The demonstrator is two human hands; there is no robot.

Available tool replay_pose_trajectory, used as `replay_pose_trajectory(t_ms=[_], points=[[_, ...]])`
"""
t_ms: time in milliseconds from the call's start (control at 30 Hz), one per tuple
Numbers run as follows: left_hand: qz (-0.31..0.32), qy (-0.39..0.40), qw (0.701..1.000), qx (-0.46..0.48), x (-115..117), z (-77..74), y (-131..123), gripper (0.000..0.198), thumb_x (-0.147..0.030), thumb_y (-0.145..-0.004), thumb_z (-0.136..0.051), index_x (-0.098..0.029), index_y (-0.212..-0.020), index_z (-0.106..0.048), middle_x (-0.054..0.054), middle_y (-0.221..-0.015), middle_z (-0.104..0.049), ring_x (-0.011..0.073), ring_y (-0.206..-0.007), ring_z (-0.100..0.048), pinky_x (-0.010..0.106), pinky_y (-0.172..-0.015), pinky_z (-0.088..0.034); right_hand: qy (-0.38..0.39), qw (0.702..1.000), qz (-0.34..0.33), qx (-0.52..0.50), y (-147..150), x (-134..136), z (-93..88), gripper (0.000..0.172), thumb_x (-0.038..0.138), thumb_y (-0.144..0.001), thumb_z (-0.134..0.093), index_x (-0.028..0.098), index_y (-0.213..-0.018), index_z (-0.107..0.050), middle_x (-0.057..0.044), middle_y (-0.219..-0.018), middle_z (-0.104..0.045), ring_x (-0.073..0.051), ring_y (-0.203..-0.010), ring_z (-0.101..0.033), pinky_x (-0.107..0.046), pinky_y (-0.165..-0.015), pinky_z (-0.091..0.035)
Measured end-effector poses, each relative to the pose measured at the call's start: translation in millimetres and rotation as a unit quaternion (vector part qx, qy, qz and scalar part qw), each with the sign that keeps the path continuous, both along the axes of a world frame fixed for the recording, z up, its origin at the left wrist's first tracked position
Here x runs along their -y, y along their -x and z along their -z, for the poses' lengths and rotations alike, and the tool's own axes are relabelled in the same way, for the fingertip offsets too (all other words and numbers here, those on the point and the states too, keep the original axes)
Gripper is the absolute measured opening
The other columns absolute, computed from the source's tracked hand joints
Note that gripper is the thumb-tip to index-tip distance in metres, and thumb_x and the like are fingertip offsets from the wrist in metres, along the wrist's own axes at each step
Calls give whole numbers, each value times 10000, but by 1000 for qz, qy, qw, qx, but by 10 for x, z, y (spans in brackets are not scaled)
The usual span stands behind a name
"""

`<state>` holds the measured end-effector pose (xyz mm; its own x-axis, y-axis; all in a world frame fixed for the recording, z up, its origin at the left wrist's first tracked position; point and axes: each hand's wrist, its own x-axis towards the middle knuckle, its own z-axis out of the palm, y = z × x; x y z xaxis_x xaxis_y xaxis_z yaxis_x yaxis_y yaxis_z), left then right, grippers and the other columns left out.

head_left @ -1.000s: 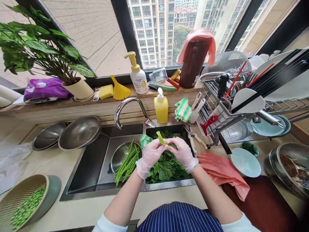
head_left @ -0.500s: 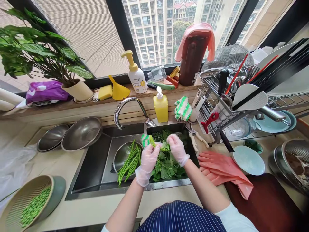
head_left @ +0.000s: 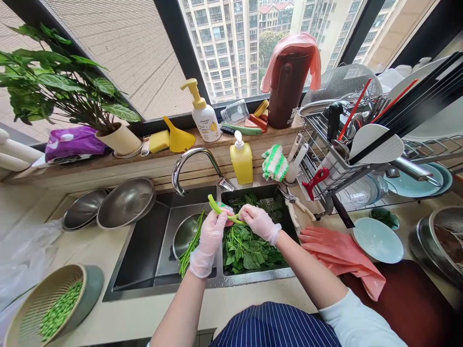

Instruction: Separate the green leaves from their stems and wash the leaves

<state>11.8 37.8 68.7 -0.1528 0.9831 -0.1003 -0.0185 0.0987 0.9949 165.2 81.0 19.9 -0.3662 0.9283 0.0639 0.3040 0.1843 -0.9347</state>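
Note:
A thick green vegetable stem stretches between my hands above the sink divider. My left hand, in a thin clear glove, pinches it near its upper left end. The gloved fingers of my right hand are closed on its other end. Below them, leafy greens fill the right sink basin, some under water. In the left basin, a steel bowl holds trimmed green stems, partly hidden by my left hand.
A chrome faucet arches behind the basins, beside a yellow soap bottle. Two steel bowls and a colander of green beans stand left. Pink rubber gloves, scissors and a loaded dish rack are right.
My left hand has shifted left and slightly down, and my right hand has moved left onto the stem. The stem now stretches straighter between both hands.

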Motion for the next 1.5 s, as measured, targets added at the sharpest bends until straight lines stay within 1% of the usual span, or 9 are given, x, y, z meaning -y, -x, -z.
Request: replay_pose_trajectory(t_ms=[100,167,433,633,833,933,1067,1133,1500], points=[[0,-9,1000,-3,41,-28,-23,245,-389,-813,-575,-146,-826,-600,58,-858,-644,183,-792,-641,306,-681,-547,88,987,98,-88,-75,-98,151,274,366,-894,-373,193,-752,-532,8,-695,-573,-111,-610,-512,-236,-622,-413],[-21,-3,1000,19,45,-57,5,241,-383,-801,-591,-142,-807,-598,55,-842,-642,182,-775,-644,309,-681,-546,122,980,113,-106,-170,-142,243,285,408,-889,-375,195,-794,-538,6,-697,-581,-115,-595,-518,-240,-603,-416],[-105,15,982,158,-73,-106,279,207,-343,-775,-632,-144,-818,-595,16,-812,-626,128,-712,-632,236,-622,-531,59,992,-107,12,-283,21,281,279,387,-893,-413,196,-834,-607,-1,-818,-611,-131,-733,-528,-248,-680,-391],[4,14,990,141,-41,-91,380,199,-327,-787,-623,-157,-887,-603,43,-877,-637,191,-815,-650,329,-732,-535,101,988,-118,-25,-155,131,277,244,364,-881,-433,182,-810,-579,2,-797,-600,-129,-732,-535,-242,-683,-396],[95,-10,992,79,36,-67,403,158,-306,-811,-593,-155,-849,-613,66,-870,-635,217,-836,-637,359,-748,-521,119,969,-218,-1,-96,183,211,231,301,-861,-435,178,-737,-586,10,-725,-589,-121,-689,-502,-240,-677,-391],[98,-11,993,62,66,-64,379,156,-306,-805,-600,-154,-836,-615,70,-844,-649,221,-832,-637,359,-755,-516,146,976,-161,2,-30,186,242,241,306,-865,-423,179,-704,-549,13,-692,-579,-112,-642,-483,-238,-649,-393],[56,-22,997,54,110,-62,318,153,-312,-805,-595,-160,-819,-607,60,-842,-645,211,-823,-636,356,-751,-524,224,970,-16,-96,29,110,361,270,384,-867,-433,178,-724,-534,-5,-699,-579,-116,-625,-510,-263,-656,-430],[26,-22,998,56,115,-56,313,151,-313,-808,-589,-162,-817,-600,52,-853,-633,203,-822,-636,341,-731,-531,251,958,9,-136,5,70,415,294,427,-861,-444,177,-735,-535,-16,-709,-580,-125,-632,-524,-284,-666,-446],[-112,19,986,119,-29,124,489,234,-358,-749,-646,-156,-835,-565,33,-866,-620,174,-786,-645,303,-692,-537,202,959,-195,-44,-111,207,428,350,425,-906,-385,162,-782,-580,-3,-704,-578,-127,-681,-512,-279,-737,-416]])
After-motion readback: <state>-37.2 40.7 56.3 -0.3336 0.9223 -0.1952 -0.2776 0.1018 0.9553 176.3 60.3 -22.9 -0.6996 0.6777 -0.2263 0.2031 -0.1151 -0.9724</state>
